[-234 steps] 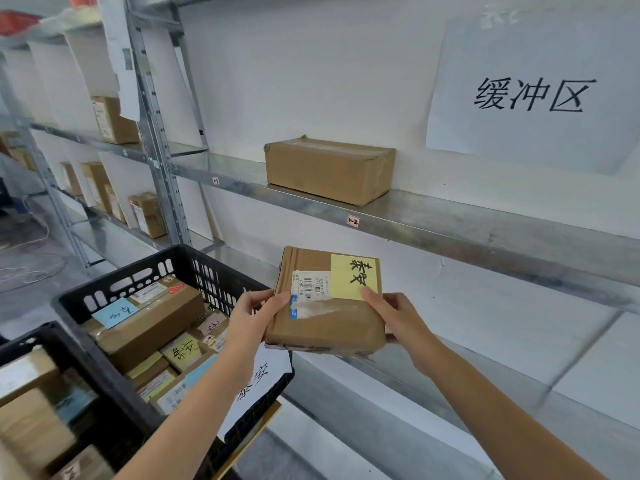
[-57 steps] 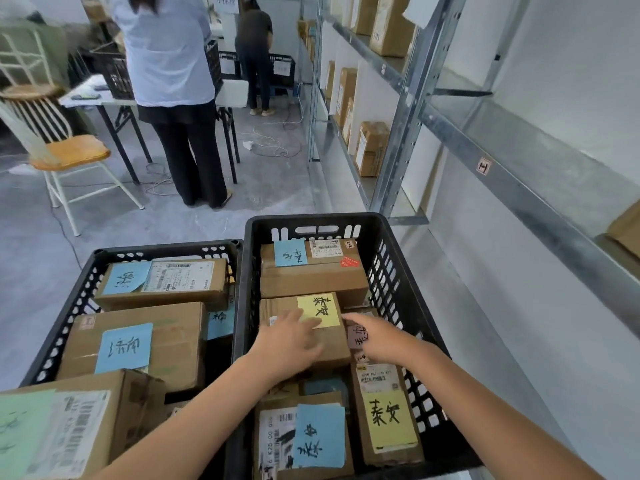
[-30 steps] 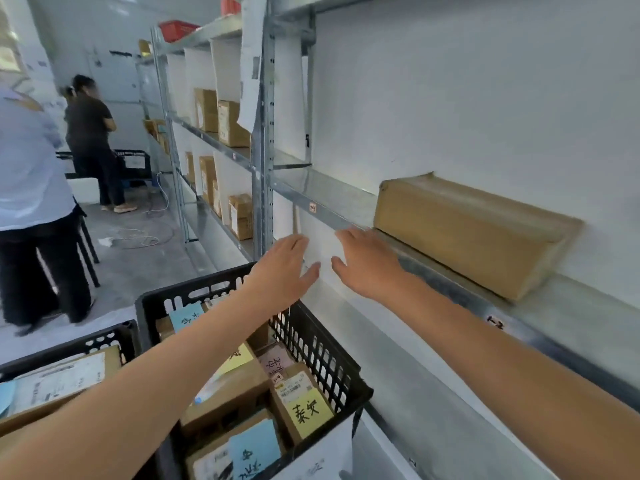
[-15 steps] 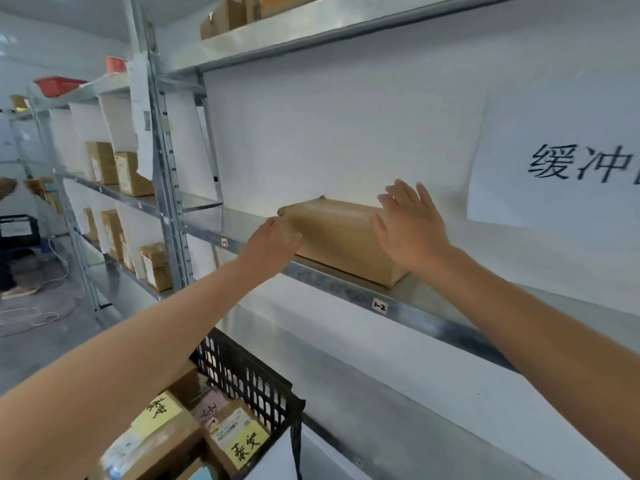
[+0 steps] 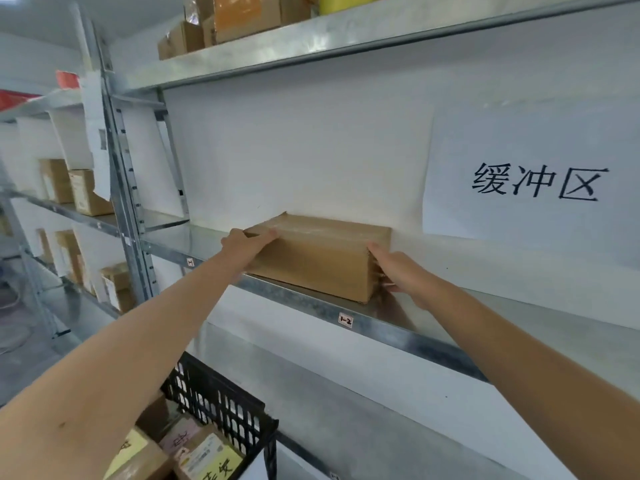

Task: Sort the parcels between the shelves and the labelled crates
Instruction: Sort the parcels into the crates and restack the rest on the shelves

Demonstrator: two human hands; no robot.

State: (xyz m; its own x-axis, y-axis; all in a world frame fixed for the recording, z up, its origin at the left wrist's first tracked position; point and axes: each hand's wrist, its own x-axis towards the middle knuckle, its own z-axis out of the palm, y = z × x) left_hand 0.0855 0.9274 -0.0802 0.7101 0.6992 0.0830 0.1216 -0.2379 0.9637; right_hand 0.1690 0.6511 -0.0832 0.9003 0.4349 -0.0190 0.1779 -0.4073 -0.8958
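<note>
Brown parcel [image 5: 311, 261] sits on middle shelf [image 5: 388, 329], back against the wall, just above tag 1-2 [image 5: 345, 320]. Left hand [image 5: 244, 249] grips its left end, thumb on top. Right hand [image 5: 405, 275] clasps its right end. Black crate [image 5: 221, 403] stands below, labelled parcels inside.

Left hand [image 5: 246, 247], right hand [image 5: 403, 276] outstretched, gripping.
</note>
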